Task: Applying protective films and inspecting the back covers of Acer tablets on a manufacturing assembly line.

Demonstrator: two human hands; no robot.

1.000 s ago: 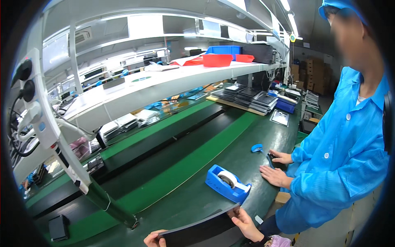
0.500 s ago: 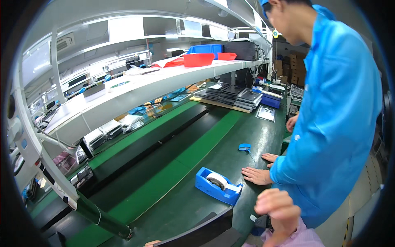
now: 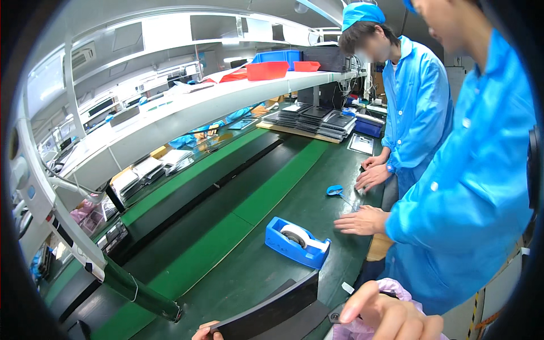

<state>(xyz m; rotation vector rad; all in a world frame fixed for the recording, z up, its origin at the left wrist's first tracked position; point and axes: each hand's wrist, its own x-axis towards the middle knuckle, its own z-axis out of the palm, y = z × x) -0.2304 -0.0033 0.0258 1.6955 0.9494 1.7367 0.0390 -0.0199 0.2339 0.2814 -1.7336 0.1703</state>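
A long, dark, glossy panel (image 3: 277, 311) lies tilted at the near edge of the bench. My left hand (image 3: 207, 331) grips its left end, with only the fingers showing at the bottom of the view. Beside the panel's right end, a small dark tab with a round hole (image 3: 335, 315) sticks out. My right hand (image 3: 391, 317) is just right of that tab, fingers bent and apart, with nothing visible in them. A small white strip (image 3: 347, 288) lies by the bench edge above it. Behind the panel stands a blue tape dispenser (image 3: 297, 242) with a white roll.
Two co-workers in blue coats stand at the right; the nearer one's hand (image 3: 362, 220) lies flat on the bench. A small blue tool (image 3: 335, 191) sits beyond the dispenser. Stacked dark panels (image 3: 311, 120) are farther back. A white shelf (image 3: 170, 122) and post (image 3: 73, 243) border the left.
My right hand has come down toward the panel's right end. More of my left fingers shows. The view has shifted, bringing in a second co-worker, and the nearer co-worker's hand has moved.
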